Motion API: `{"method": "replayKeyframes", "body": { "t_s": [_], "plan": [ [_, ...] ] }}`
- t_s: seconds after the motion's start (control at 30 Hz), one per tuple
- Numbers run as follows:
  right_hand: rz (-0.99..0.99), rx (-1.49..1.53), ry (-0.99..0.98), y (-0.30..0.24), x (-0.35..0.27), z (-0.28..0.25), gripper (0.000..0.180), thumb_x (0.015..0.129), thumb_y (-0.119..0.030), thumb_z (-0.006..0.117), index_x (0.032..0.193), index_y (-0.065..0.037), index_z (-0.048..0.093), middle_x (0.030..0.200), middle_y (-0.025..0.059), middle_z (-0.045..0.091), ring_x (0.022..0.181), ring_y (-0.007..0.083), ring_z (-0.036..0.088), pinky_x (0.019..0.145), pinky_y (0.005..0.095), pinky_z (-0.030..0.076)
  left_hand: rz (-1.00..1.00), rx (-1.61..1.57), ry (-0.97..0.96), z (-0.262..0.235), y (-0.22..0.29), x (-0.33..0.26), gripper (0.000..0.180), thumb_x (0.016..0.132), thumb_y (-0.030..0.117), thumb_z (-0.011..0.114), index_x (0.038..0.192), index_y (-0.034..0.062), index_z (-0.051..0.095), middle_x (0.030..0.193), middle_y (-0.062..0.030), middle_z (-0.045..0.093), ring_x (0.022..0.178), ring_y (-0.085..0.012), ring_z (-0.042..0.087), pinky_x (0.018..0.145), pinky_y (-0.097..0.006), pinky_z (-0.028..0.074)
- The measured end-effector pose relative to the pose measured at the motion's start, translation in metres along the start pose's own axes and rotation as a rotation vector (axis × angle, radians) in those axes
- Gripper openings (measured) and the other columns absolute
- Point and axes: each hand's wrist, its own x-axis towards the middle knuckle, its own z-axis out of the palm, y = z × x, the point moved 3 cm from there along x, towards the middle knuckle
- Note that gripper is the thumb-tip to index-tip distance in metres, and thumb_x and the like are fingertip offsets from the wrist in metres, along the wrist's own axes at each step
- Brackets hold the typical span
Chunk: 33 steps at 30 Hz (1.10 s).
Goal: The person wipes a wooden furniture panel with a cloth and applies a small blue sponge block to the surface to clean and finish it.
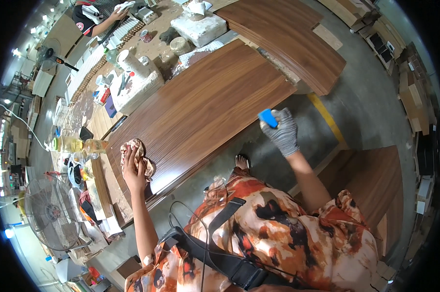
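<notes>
The left hand (134, 168) pressed a crumpled rag (141, 155) on the near corner of the long wood panel (200, 107). The gloved right hand (281, 130) gripped a blue block (267, 118) off the panel's near edge. Pushed carelessly, that overhanging panel could have tipped.

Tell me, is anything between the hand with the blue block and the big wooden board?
Nothing visible is. The right hand in its grey glove holds the blue block right at the edge of the wooden board. The left hand presses a rag on it.
</notes>
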Motion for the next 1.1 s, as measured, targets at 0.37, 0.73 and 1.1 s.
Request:
{"method": "replayKeyframes", "body": {
  "t_s": [0.37,0.73,1.1],
  "plan": [
    [0.083,-0.083,0.158,0.129,0.065,-0.065,0.048,0.077,-0.03,0.092,0.107,-0.002,0.067,0.096,0.0107,0.065,0.085,0.0233,0.065,0.081,0.0368,0.056,-0.018,-0.026,-0.008,0.002,0.002,0.0,0.049,0.096,0.012,0.063,0.144,0.0108,0.062,0.152,-0.0154,0.056,0.144,-0.035,0.049,0.119,-0.046,0.037],
    [0.278,0.058,0.233,0.152,0.088,-0.08,0.036,0.085,-0.024,0.088,0.105,-0.002,0.067,0.091,0.0062,0.067,0.08,0.015,0.061,0.078,0.0332,0.054,-0.036,0.028,-0.048,0.011,-0.003,0.006,0.048,0.105,0.03,0.05,0.147,0.0092,0.059,0.16,-0.0155,0.047,0.151,-0.0349,0.039,0.125,-0.046,0.029],
    [0.329,0.939,-0.484,-0.045,0.092,0.077,0.041,0.101,-0.033,0.07,0.13,-0.004,0.067,0.117,0.0029,0.069,0.108,0.012,0.061,0.101,0.0309,0.048,0.144,-0.514,-0.212,0.122,0.175,0.06,0.077,0.092,0.029,0.073,0.157,0.0058,0.041,0.162,-0.0247,0.039,0.152,-0.0355,0.034,0.125,-0.046,0.023]
  ]
}}
